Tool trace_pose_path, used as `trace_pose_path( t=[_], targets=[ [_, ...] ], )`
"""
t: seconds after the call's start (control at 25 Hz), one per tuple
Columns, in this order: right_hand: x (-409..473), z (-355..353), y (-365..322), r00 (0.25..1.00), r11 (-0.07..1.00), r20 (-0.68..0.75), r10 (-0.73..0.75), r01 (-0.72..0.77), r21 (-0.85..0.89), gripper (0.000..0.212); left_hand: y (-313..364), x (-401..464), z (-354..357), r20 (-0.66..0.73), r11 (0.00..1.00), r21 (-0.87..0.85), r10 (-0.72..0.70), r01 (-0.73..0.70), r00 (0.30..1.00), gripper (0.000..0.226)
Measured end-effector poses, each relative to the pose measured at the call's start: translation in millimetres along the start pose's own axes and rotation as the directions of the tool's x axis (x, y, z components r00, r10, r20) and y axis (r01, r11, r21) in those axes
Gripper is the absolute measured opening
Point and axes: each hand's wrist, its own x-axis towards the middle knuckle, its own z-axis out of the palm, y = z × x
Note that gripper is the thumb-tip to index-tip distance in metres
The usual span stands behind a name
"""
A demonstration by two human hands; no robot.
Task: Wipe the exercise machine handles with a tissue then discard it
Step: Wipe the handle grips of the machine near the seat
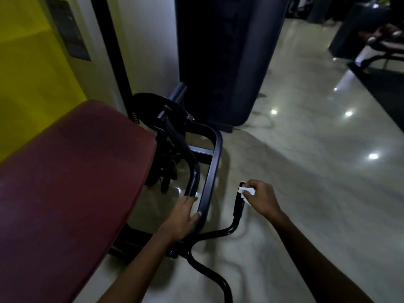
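Observation:
A black curved handle bar [238, 212] of the exercise machine rises at centre, its grip end pointing up. My right hand [261, 199] pinches a small white tissue [246, 192] against the top of that grip. My left hand [185, 217] rests on the dark steel frame tube [211, 169] beside the seat, fingers lying along it. A second branch of the handle bar [218, 281] curves down toward the bottom edge.
A maroon padded seat [72, 182] fills the left. A tall dark weight-stack housing [220, 57] stands behind the frame. Glossy pale floor [306, 171] spreads right, with a bench [384, 42] and dark mat at the far right. A yellow wall panel [28, 73] is on the left.

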Motion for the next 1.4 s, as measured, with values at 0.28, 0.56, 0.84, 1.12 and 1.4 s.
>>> trace_pose_path(
  t=[0.28,0.56,0.84,1.12,1.4],
  targets=[
    [22.0,50.2,66.7,0.979,0.998,-0.199,-0.029,0.016,-0.067,0.014,-82.9,46.7,45.3,0.017,0.999,0.03,-0.031,0.03,0.999,0.062],
    [59.6,84.5,99.1,0.959,0.981,-0.269,-0.093,0.042,-0.191,0.017,-143.1,91.7,70.6,0.034,0.999,0.025,-0.038,0.038,0.999,0.067],
    [77.0,104.6,107.8,0.97,0.915,-0.202,-0.134,0.043,-0.401,0.012,-180.8,104.1,99.8,0.056,0.998,0.047,0.028,-0.03,0.998,0.066],
    [55.8,119.3,113.1,0.967,0.895,-0.22,-0.132,0.02,-0.445,0.039,-196.6,93.7,132.7,0.013,0.991,0.094,0.094,-0.095,0.996,0.078],
    [7.5,133.1,101.1,0.945,0.888,-0.28,-0.168,0.022,-0.46,0.047,-201.7,92.1,135.5,-0.006,0.99,0.09,0.108,-0.107,0.994,0.077]
  ],
)
